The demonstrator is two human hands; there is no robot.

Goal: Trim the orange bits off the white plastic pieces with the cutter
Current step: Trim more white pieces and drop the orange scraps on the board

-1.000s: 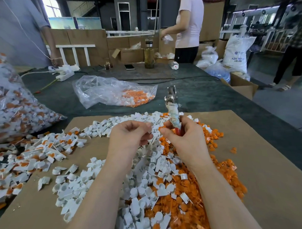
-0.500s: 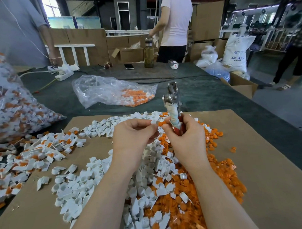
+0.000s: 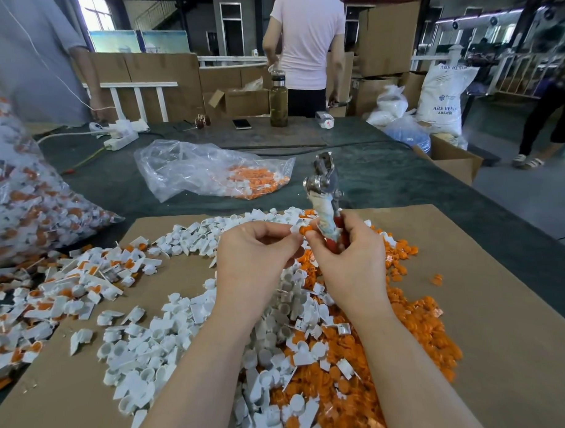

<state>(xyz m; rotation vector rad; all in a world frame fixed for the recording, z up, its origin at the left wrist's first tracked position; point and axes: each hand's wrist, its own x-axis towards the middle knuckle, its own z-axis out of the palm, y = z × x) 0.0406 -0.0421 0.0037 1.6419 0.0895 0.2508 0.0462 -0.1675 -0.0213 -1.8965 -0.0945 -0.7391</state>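
**A:** What's in front of me, big things first?

**B:** The table (image 3: 401, 177), then the cardboard sheet (image 3: 503, 334) on it. A heap of white pieces (image 3: 145, 362) spreads from 9 to 6 o'clock, and orange bits (image 3: 416, 330) are piled toward 4 o'clock.

**A:** And my hands?

**B:** At center. My left hand (image 3: 257, 256) pinches one small white piece (image 3: 297, 228) with an orange bit on it. My right hand (image 3: 350, 256) has its fingers wrapped around the cutter (image 3: 325, 196), whose tip points to 12 o'clock, while thumb and forefinger touch that orange bit.

**A:** Which step?

**B:** Lining up, I judge; nothing sits in the blades. Next I must bring the piece up to the cutter's tip and squeeze at the joint.
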